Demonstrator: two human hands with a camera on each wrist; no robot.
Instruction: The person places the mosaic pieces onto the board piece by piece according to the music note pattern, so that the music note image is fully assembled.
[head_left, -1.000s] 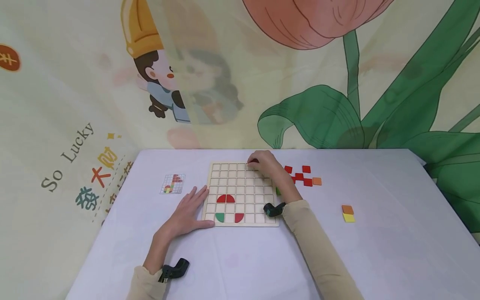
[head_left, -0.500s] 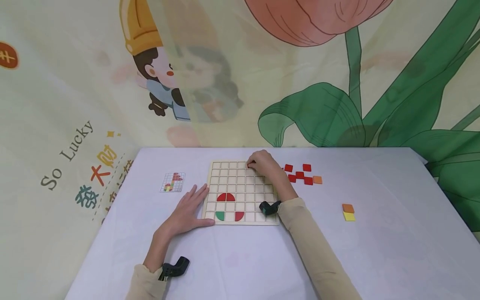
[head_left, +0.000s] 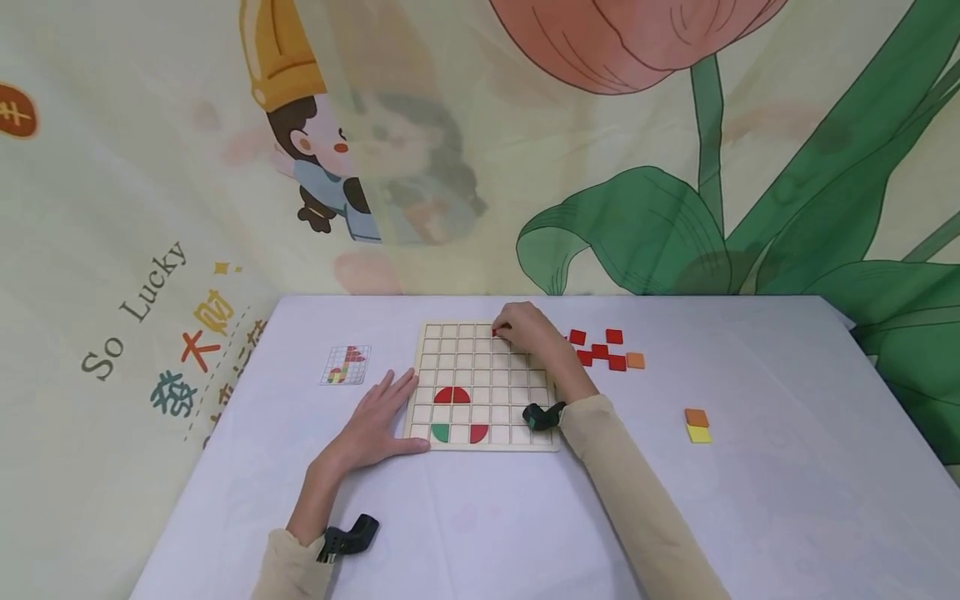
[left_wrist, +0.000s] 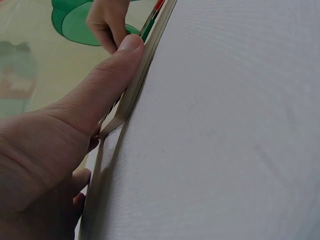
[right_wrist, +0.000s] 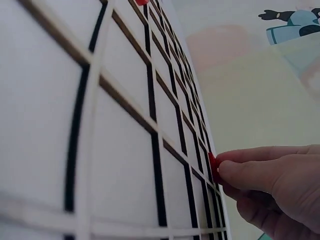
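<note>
My right hand (head_left: 528, 327) pinches a small red tile (right_wrist: 214, 167) between thumb and forefinger, right at the far row of the wooden grid board (head_left: 480, 361). Its shape is mostly hidden by the fingers. My left hand (head_left: 371, 429) lies spread against the board's left side, with the thumb (left_wrist: 112, 75) on the near left corner in the left wrist view. Set in the grid are two red quarter-circle tiles (head_left: 443, 396) side by side, forming a half disc. Closer to me sit a green quarter-circle tile (head_left: 441, 432) and another red quarter-circle tile (head_left: 477, 433).
Several loose red tiles (head_left: 600, 351) lie right of the board beside an orange tile (head_left: 635, 361). Farther right, another orange tile (head_left: 696, 417) touches a yellow tile (head_left: 699, 434). A pattern card (head_left: 346, 365) with a coloured grid lies at the left on the white tablecloth (head_left: 465, 517).
My right hand has shifted slightly left at the far row, and a red tile edge now shows at its fingertips. The left hand stays in place.
</note>
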